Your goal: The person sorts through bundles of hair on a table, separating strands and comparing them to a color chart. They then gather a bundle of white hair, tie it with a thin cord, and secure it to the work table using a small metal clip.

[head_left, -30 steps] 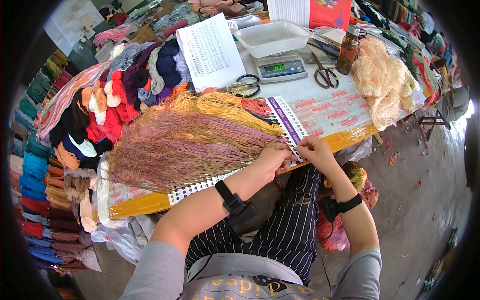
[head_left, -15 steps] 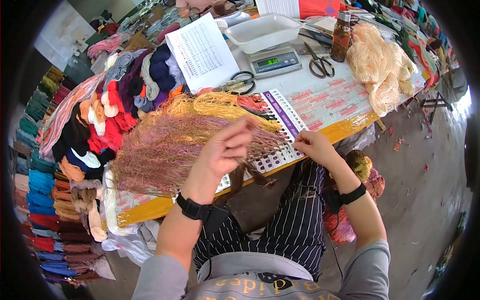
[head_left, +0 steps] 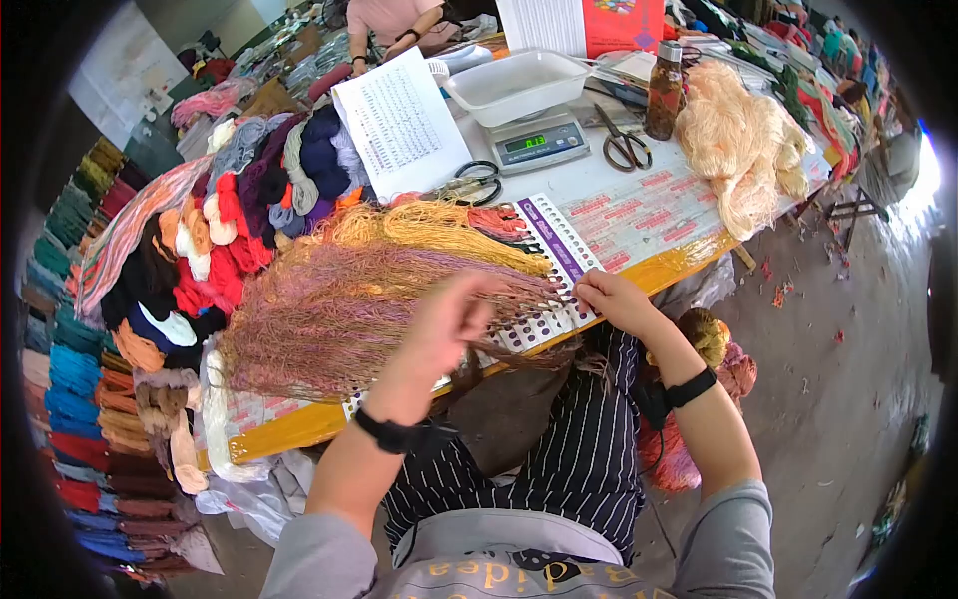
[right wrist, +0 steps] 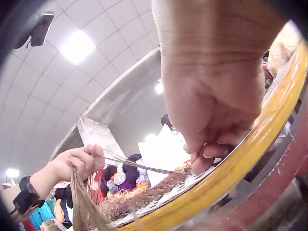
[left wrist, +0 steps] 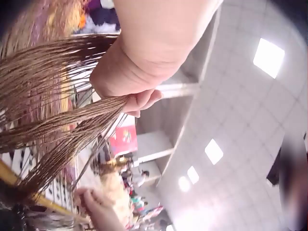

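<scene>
My left hand (head_left: 444,324) is raised above the spread of mauve and brown threads (head_left: 329,299). Its fingers grip a bundle of brown strands (left wrist: 72,120), which hangs down past the table's front edge. From that hand (right wrist: 79,161), a thin strand (right wrist: 144,167) stretches to the punched card by my right fingers. At the right end of the threads, my right hand (head_left: 619,304) pinches the edge of the white and purple card (head_left: 554,240); fingers are curled (right wrist: 214,106). Whether a thread is also between those fingertips is hidden.
Behind the card stand a scale (head_left: 539,143) with a white tray (head_left: 519,88), black-handled scissors (head_left: 627,150) and a bottle (head_left: 664,90). Cream yarn (head_left: 738,140) lies at right, coloured skeins (head_left: 230,215) at left. A person in pink (head_left: 394,18) sits opposite.
My left hand has left the card's edge and moved left and up, drawing brown strands along, then dipped slightly. My right hand has stayed at the card's edge.
</scene>
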The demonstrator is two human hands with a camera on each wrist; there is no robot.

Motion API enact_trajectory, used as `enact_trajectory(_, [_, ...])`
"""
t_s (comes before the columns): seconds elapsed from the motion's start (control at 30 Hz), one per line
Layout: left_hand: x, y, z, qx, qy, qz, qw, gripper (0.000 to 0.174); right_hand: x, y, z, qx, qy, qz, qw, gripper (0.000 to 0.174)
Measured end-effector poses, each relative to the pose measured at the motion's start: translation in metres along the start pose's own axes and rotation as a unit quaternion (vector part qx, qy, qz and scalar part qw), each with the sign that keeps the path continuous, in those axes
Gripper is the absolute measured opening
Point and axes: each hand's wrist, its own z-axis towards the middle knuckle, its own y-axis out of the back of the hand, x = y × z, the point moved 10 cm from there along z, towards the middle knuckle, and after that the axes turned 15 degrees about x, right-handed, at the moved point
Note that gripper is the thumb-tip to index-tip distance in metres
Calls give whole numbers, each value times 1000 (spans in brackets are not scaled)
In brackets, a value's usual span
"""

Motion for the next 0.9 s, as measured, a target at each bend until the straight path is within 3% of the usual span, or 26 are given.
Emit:
enact_trajectory(0.03, [-15, 14, -13, 25, 0, -82, 996, 7, 1, 0, 0, -2, 1, 5, 1000, 25])
enact_trajectory(0.1, [-58, 63, -39, -69, -78, -134, 986, 8, 4, 3, 0, -10, -28, -54, 998, 25])
enact_trajectory(0.2, [-102, 139, -48, -38, -111, -144, 983, 14, 7, 2, -1, -17, -31, -68, 997, 25])
enact_trajectory(0.27, [-128, 200, -62, -155, -185, -90, 966, 23, 7, 3, -4, -36, -35, -71, 996, 23])
enact_trajectory(0.3, [-129, 210, -64, -151, -192, -90, 966, 23, 7, 1, -5, -39, -31, -77, 996, 23])
enact_trajectory(0.37, [-129, 250, -110, -414, -163, 36, 895, 26, 10, 2, -10, -75, -10, -72, 995, 21])
enact_trajectory(0.4, [-135, 221, -120, -412, -150, 119, 891, 29, 13, 2, -14, -86, -1, -55, 995, 19])
enact_trajectory(0.43, [-133, 194, -130, -407, -153, 122, 892, 29, 13, 1, -16, -93, 0, -56, 994, 19])
enact_trajectory(0.5, [-130, 116, -123, -213, -205, 179, 938, 37, 13, 0, -20, -105, 96, 147, 979, 18])
enact_trajectory(0.53, [-122, 81, -123, -139, -189, 239, 942, 41, 12, 5, -27, -161, 67, 109, 979, 19])
enact_trajectory(0.57, [-113, 46, -123, -70, -175, 296, 936, 46, 29, -4, -28, -149, 72, 102, 981, 19])
enact_trajectory(0.63, [-113, -38, -132, 14, -253, 515, 819, 50, 104, -19, -53, -193, 197, 94, 957, 21])
enact_trajectory(0.7, [-100, -84, -133, 69, -219, 596, 770, 50, 177, -51, -69, -131, 274, 183, 935, 26])
enact_trajectory(0.73, [-102, -100, -136, 70, -223, 596, 768, 50, 199, -70, -69, -92, 293, 254, 917, 29])
enact_trajectory(0.77, [-101, -121, -141, 59, -228, 686, 689, 50, 210, -85, -71, -56, 310, 322, 893, 33])
enact_trajectory(0.8, [-98, -135, -145, 46, -230, 766, 599, 50, 201, -108, -67, 23, 253, 359, 898, 34])
enact_trajectory(0.83, [-102, -135, -146, 46, -233, 766, 597, 50, 202, -131, -68, 104, 194, 393, 893, 36])
enact_trajectory(0.87, [-106, -128, -145, 58, -221, 725, 650, 51, 215, -147, -74, 139, 189, 504, 831, 32])
enact_trajectory(0.9, [-109, -119, -146, 67, -207, 680, 700, 51, 226, -141, -87, 143, 189, 503, 831, 32])
